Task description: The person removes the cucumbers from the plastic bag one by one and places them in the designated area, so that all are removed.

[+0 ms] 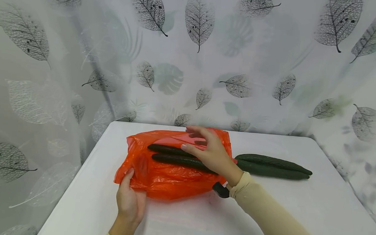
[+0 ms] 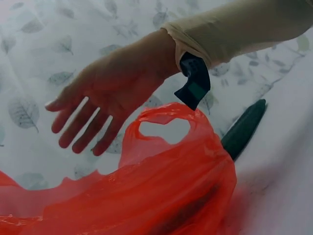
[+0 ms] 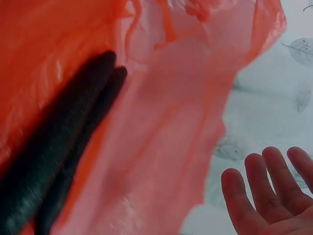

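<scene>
An orange-red plastic bag (image 1: 170,186) lies spread on the table, its mouth toward the far side. My left hand (image 1: 129,202) grips the bag's near left edge, thumb on top and the other fingers underneath. Two long dark green cucumbers (image 1: 178,160) lie side by side in the bag; the right wrist view shows their tips against the orange-red plastic. Over their right part hovers my right hand (image 1: 216,154), fingers spread and holding nothing. In the left wrist view the right hand (image 2: 117,81) is above the bag's handle loop (image 2: 164,129).
Two more cucumbers (image 1: 273,165) lie together on the white table (image 1: 296,211), right of the bag. A dark wrist device (image 1: 220,190) sticks out at the right cuff. Leaf-patterned curtains (image 1: 208,63) hang behind the table and at both sides.
</scene>
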Demonstrator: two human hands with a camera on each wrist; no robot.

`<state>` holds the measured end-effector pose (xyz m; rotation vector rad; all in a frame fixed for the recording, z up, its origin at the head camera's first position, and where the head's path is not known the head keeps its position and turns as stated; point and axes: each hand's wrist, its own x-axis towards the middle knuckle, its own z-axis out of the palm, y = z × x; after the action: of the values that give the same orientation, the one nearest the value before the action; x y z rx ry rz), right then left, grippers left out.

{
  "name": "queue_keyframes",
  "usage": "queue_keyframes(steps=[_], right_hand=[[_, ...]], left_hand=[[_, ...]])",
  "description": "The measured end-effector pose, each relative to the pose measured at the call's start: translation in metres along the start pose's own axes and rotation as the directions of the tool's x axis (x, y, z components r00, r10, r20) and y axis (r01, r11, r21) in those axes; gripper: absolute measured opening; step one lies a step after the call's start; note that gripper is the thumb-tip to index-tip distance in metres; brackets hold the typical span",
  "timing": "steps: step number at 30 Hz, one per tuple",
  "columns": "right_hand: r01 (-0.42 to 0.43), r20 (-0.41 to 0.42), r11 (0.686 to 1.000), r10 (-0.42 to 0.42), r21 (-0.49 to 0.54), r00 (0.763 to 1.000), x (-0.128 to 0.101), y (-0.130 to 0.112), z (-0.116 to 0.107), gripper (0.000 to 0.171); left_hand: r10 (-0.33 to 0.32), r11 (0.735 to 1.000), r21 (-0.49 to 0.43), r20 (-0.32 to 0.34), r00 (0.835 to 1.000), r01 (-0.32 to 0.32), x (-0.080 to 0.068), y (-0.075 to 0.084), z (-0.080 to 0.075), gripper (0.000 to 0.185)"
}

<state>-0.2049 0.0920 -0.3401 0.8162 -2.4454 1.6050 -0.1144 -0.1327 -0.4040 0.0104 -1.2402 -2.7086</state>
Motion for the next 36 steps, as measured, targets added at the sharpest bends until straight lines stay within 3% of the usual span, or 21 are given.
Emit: queue_keyframes(steps=[7, 11, 15, 20, 32, 36], right_hand=[[-0.168, 0.066, 0.985, 0.165, 0.044, 0.984, 0.003, 0.028, 0.026, 0.053], [-0.239, 0.076, 0.971, 0.238, -0.001, 0.968, 0.003, 0.042, 0.034, 0.059], [-0.265, 0.045, 0.959, 0.271, -0.103, 0.962, 0.004, 0.058, 0.039, 0.067], [-0.307, 0.04, 0.919, 0.326, -0.248, 0.945, 0.001, 0.073, 0.043, 0.075], [-0.335, 0.049, 0.842, 0.39, -0.422, 0.919, -0.007, 0.093, 0.048, 0.064], [-0.308, 0.071, 0.82, 0.387, -0.482, 0.92, -0.01, 0.095, 0.049, 0.063]], left_hand=[[-0.014, 1.0, 0.01, 0.003, 1.0, 0.014, 0.0, 0.0, 0.0, 0.041], [-0.008, 1.0, 0.006, 0.002, 1.0, 0.008, 0.0, 0.0, 0.0, 0.041], [-0.005, 1.0, 0.009, -0.001, 1.0, 0.005, 0.0, -0.001, 0.0, 0.041], [-0.007, 1.0, 0.021, -0.008, 1.0, 0.007, 0.0, -0.001, 0.001, 0.042], [0.005, 1.0, 0.009, 0.007, 1.0, -0.005, 0.0, -0.001, 0.001, 0.042], [0.009, 1.0, 0.003, 0.007, 1.0, -0.009, -0.001, -0.002, 0.001, 0.042]])
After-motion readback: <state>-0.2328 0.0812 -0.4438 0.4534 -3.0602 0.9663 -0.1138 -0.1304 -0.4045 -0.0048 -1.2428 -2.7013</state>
